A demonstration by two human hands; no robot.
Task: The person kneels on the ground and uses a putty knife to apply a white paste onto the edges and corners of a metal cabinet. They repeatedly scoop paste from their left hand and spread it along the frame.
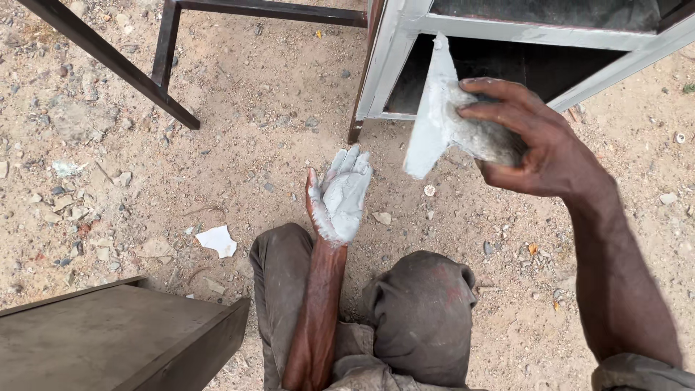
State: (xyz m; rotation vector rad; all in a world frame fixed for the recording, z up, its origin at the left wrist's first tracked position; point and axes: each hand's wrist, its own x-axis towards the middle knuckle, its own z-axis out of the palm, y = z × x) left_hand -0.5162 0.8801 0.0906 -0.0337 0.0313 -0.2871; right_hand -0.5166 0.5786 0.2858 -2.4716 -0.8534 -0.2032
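My right hand [532, 141] grips the grey handle of a putty knife [434, 119], whose wide blade is coated in pale grey filler and points up and left. The blade's tip is near the front edge of a grey-painted metal cabinet frame [507, 32]. My left hand [342, 194] is held palm up, fingers together and straight, just left of the blade. Its palm and fingers are smeared with the same pale grey filler. It holds nothing.
I sit on sandy, stony ground with my knees [420, 304] in dark trousers below the hands. A dark metal frame [156, 69] stands at the upper left. A dark metal box [123, 337] lies at the lower left. A white paper scrap [217, 240] lies nearby.
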